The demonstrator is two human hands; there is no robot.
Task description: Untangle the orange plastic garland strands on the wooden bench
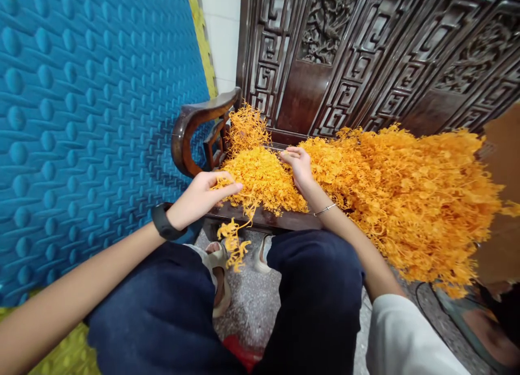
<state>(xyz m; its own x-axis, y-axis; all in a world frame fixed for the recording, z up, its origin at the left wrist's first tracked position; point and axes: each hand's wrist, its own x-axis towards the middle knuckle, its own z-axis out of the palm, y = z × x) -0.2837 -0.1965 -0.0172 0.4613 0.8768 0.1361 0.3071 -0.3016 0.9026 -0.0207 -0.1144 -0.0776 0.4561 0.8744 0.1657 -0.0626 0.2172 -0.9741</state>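
Note:
My left hand (205,195) is closed, with thumb and fingers pinching an orange plastic sprig (234,245). Curly and branched, the sprig dangles past the bench edge above the floor. My right hand (299,166) has its fingers drawn together over the heap; whatever is between the fingertips is too small to make out. Under and between both hands lies a low pile of small orange pieces (264,174). Behind it, at the armrest, is a looser tangle of orange strands (247,128). A much larger heap of orange sprigs (418,196) spreads to the right.
The dark wooden bench (280,219) has a curved armrest (189,128) and a carved back (309,93). A blue textured foam mat (101,120) fills the left. Cardboard (501,174) stands at the far right. A red object (244,353) sits low between my knees.

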